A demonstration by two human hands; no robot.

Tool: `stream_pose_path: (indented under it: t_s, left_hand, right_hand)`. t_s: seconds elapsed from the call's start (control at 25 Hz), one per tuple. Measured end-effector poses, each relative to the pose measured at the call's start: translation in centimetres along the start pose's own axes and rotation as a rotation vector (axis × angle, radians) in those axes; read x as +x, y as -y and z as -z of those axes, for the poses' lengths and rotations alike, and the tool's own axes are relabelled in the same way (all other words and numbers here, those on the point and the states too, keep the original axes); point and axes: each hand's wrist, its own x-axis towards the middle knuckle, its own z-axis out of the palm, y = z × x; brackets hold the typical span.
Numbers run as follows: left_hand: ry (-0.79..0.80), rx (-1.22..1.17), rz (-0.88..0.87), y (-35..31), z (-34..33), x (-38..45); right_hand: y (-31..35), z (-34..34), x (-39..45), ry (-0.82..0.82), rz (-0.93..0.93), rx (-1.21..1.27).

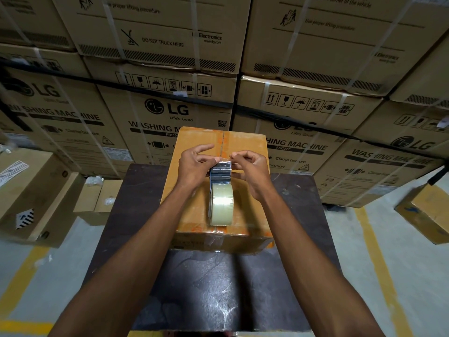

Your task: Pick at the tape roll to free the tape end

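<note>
Both forearms reach over a dark table (136, 215). Left hand (194, 166) grips the tape dispenser (220, 190), standing on a cardboard box (250, 147) on the table. Right hand (250, 171) pinches the tape end at the dispenser's blade. Stacked washing-machine cartons (155, 113) stand behind.

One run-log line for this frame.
left hand: grips tape dispenser | right hand: pinches tape end | under: carton

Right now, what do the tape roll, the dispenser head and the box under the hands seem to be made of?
Tape roll: clear glossy plastic film, by its sheen.
Dispenser head: probably polished metal; it reflects like a mirror.
Box: matte brown cardboard with flaps and a taped seam.
</note>
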Motion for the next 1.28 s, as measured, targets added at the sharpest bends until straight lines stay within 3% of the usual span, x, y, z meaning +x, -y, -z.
stream_pose_path:
  t_s: [0.48, 1.28]
  left_hand:
    - [-0.013, 0.02, 0.047, -0.2, 0.1, 0.1]
    - [-0.017, 0.118, 0.0, 0.0, 0.1, 0.5]
  right_hand:
    - [-0.9, -0.8, 1.3, -0.062, 0.1, -0.312]
    - [-1.4, -1.4, 1.6, -0.057, 0.169, -0.399]
